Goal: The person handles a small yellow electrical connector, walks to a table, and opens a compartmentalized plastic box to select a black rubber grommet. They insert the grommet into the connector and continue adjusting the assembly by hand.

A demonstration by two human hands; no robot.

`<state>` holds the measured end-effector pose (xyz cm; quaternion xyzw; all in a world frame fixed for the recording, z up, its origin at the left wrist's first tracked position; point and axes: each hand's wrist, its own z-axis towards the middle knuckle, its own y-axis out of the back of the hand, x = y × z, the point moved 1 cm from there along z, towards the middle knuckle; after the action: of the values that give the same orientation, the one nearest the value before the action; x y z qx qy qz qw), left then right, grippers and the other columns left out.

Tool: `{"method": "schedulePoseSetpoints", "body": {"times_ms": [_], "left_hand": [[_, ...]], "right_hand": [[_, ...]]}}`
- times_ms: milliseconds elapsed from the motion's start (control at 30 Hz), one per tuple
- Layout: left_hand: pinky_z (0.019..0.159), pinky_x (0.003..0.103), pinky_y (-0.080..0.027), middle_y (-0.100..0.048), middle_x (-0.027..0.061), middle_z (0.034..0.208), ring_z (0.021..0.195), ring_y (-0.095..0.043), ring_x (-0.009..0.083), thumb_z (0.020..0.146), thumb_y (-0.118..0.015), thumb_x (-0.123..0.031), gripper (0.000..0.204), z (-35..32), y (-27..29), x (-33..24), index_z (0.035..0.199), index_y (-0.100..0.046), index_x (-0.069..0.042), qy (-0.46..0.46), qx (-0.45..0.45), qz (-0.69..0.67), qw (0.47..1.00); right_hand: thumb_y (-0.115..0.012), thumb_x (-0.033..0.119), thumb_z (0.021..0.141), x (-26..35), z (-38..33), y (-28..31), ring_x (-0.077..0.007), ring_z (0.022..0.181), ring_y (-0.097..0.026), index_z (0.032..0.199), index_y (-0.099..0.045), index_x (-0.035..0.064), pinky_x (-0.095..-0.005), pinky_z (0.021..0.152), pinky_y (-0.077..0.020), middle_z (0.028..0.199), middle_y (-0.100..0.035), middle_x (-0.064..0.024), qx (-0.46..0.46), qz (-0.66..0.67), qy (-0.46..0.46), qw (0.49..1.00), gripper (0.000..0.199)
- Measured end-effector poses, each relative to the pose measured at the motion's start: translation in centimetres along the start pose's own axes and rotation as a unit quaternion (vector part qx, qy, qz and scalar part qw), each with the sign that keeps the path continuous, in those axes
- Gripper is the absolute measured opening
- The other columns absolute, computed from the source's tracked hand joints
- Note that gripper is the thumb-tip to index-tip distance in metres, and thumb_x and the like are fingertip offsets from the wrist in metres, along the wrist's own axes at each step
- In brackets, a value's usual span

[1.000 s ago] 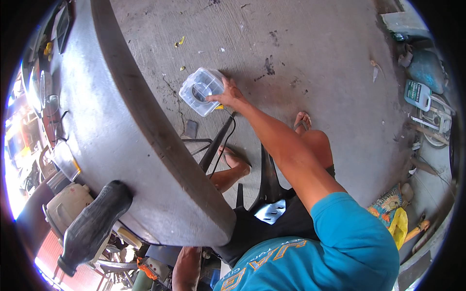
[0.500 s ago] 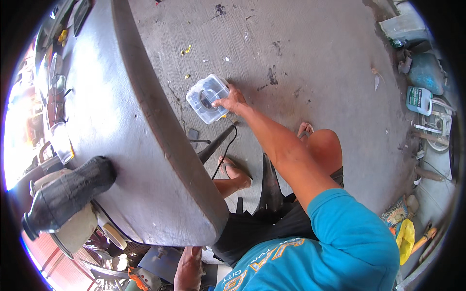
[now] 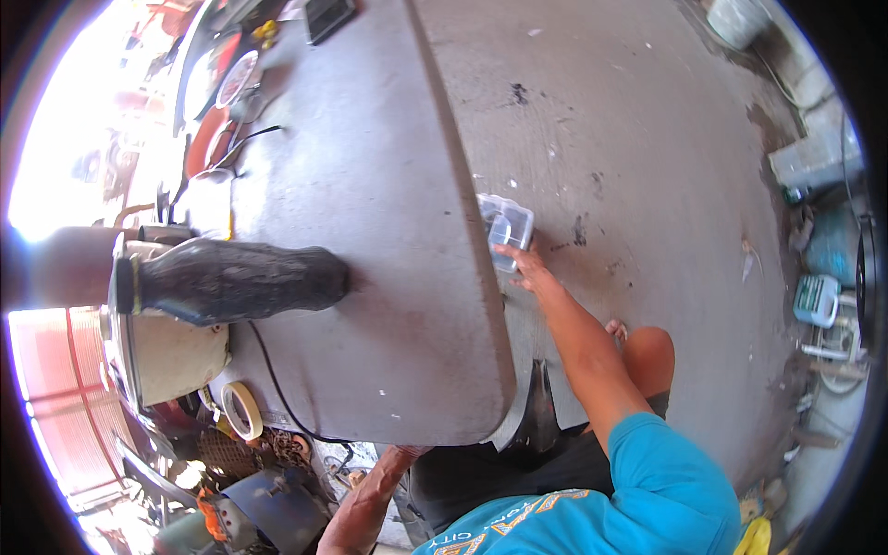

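My right hand is closed on the near right edge of a clear plastic container, with the thumb over its top. The container is beyond the right edge of the grey tabletop, which hides its left part. My left hand is at the tabletop's near edge; the edge covers its fingers, so only the wrist and forearm show. A dark bottle-shaped thing extends over the table's left side.
A phone lies at the table's far end. Spectacles, a roll of tape and a black cable are along its left side. Jugs such as a pale blue one stand by the right wall on the concrete floor.
The view has shifted left, so more of the tabletop shows. The table edge now covers part of the container, which my right hand still grips. More of my left forearm is visible.
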<state>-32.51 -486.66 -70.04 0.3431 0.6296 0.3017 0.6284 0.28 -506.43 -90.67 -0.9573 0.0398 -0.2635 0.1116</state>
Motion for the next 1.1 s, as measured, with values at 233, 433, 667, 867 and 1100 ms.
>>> {"method": "schedulePoseSetpoints", "body": {"times_ms": [233, 433, 667, 867, 1100], "left_hand": [[0.085, 0.048, -0.053, -0.07, 0.0176, 0.097, 0.09, -0.067, 0.0398, 0.091, -0.064, -0.011, 0.017, -0.5, 0.5, -0.1, 0.105, -0.07, -0.005, 0.009, -0.008, -0.008, 1.0], [0.084, 0.049, -0.053, -0.07, 0.0179, 0.096, 0.09, -0.067, 0.0406, 0.09, -0.064, -0.013, 0.017, -0.4, 0.2, 0.4, 0.103, -0.071, -0.006, 0.011, -0.002, -0.008, 1.0], [0.083, 0.05, -0.053, -0.07, 0.0182, 0.095, 0.089, -0.067, 0.0416, 0.088, -0.065, -0.015, 0.017, 0.7, 1.0, 1.0, 0.1, -0.072, -0.006, -0.009, 0.016, -0.002, 1.0], [0.083, 0.05, -0.053, -0.071, 0.0185, 0.094, 0.088, -0.067, 0.0424, 0.087, -0.066, -0.017, 0.017, 0.8, 1.0, -0.2, 0.098, -0.073, -0.007, -0.004, 0.016, 0.011, 1.0], [0.082, 0.056, -0.052, -0.071, 0.0199, 0.091, 0.085, -0.067, 0.0459, 0.083, -0.068, -0.024, 0.024, 4.8, 3.5, -4.3, 0.097, -0.073, -0.005, 0.023, 0.028, 0.132, 0.991]], "right_hand": [[-0.088, 0.014, 0.073, 0.5, 0.9, 2.6, -0.0429, 0.138, -0.047, 0.154, -0.021, 0.0289, -0.0727, 0.1, -0.0455, 0.154, -0.04, -0.0096, 0.194, 0.074, 0.029, 0.978, 0.106], [-0.076, 0.006, 0.075, 0.1, 1.4, 2.8, -0.0318, 0.123, -0.06, 0.146, -0.042, 0.022, -0.0609, 0.102, -0.0516, 0.134, -0.058, -0.0081, 0.222, 0.133, 0.035, 0.965, 0.079], [-0.07, 0.004, 0.076, -2.4, 2.3, 6.4, -0.0338, 0.118, -0.065, 0.124, -0.062, 0.0018, -0.0587, 0.107, -0.0492, 0.122, -0.067, -0.0125, 0.232, 0.245, 0.013, 0.941, 0.049], [-0.07, 0.005, 0.075, -3.2, 2.3, 7.6, -0.0393, 0.117, -0.064, 0.122, -0.062, 0.0007, -0.0617, 0.105, -0.0502, 0.123, -0.066, -0.0181, 0.253, 0.317, -0.036, 0.913, 0.048], [-0.07, 0.007, 0.078, -2.9, -2.2, 8.1, -0.0427, 0.12, -0.059, 0.133, -0.055, 0.0027, -0.0635, 0.103, -0.0516, 0.13, -0.061, -0.0209, 0.237, 0.363, -0.004, 0.901, 0.057]]}}
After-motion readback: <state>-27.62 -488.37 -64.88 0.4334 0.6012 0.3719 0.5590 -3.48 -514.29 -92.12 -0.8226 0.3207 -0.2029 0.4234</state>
